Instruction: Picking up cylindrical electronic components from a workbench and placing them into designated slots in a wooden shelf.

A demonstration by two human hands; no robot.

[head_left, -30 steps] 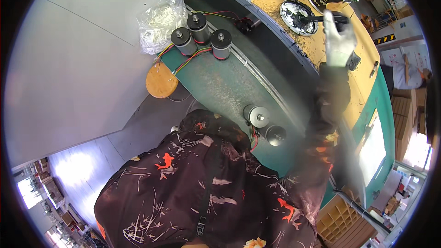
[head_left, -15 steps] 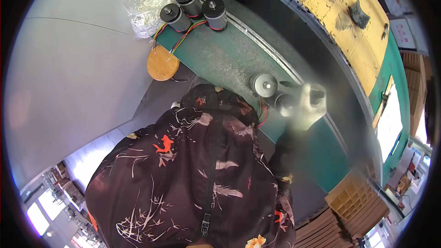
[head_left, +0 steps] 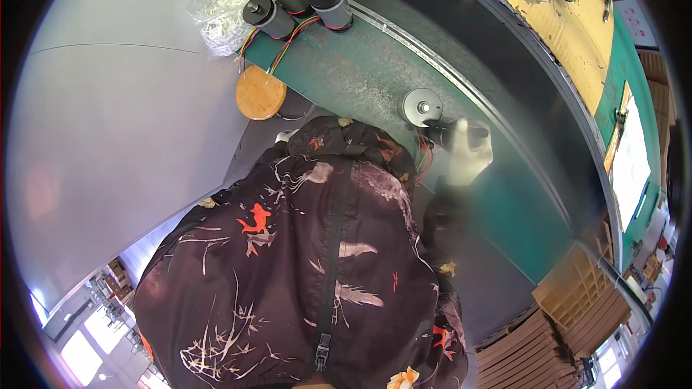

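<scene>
My right hand [head_left: 470, 155], in a pale glove and blurred, is curled over the green bench at the right of centre. Its fingers close around a dark cylindrical part [head_left: 445, 135], whose details are smeared. Right beside this stands a grey motor [head_left: 422, 106] with a shaft on its pale round top and red wires trailing below. My left hand [head_left: 286, 135] shows only as a small pale patch by the dark patterned sleeve; its fingers are hidden. The nearest thing to it is a round wooden stool top [head_left: 260, 92].
Several black-topped motors [head_left: 330, 3] with coloured wires stand at the far left of the green bench [head_left: 360, 65], beside a clear plastic bag [head_left: 225, 11]. A metal rail [head_left: 432, 61] runs along the bench. Beyond lies a stained yellow board [head_left: 577, 36]; a wooden compartment tray [head_left: 573, 284] sits lower right.
My right hand has moved slightly left and up in the picture, bringing the dark part close against the grey motor. The whole view has shifted a little.
</scene>
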